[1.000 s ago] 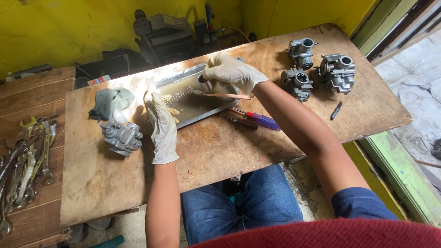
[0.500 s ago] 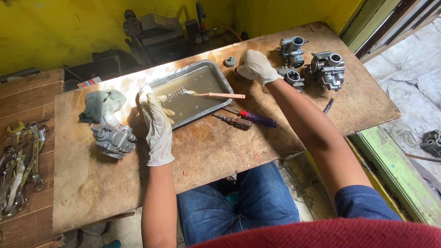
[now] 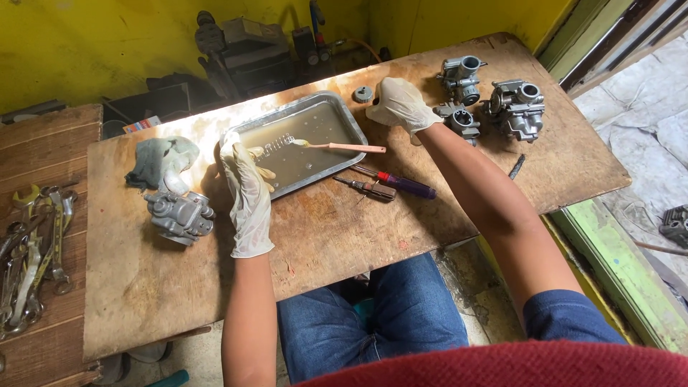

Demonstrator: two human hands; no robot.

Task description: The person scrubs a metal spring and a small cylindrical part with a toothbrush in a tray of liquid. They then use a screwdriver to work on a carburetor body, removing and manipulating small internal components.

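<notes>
Wrenches [image 3: 29, 251] cut by left edge

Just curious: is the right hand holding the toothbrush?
No, the toothbrush lies alone across the tray; the right hand rests beyond it.

Two screwdrivers [image 3: 390, 185] lie on the desk [image 3: 344, 236], a green rag [image 3: 161, 159] at its left end, wrenches [image 3: 32, 244] on the adjoining boards

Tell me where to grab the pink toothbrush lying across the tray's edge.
Probably grip the toothbrush by its bare handle end, which sticks out past the right rim of the metal tray. Come from the right and above: the bristle head lies in the murky liquid, while the handle is dry and clear of the screwdrivers.
</notes>
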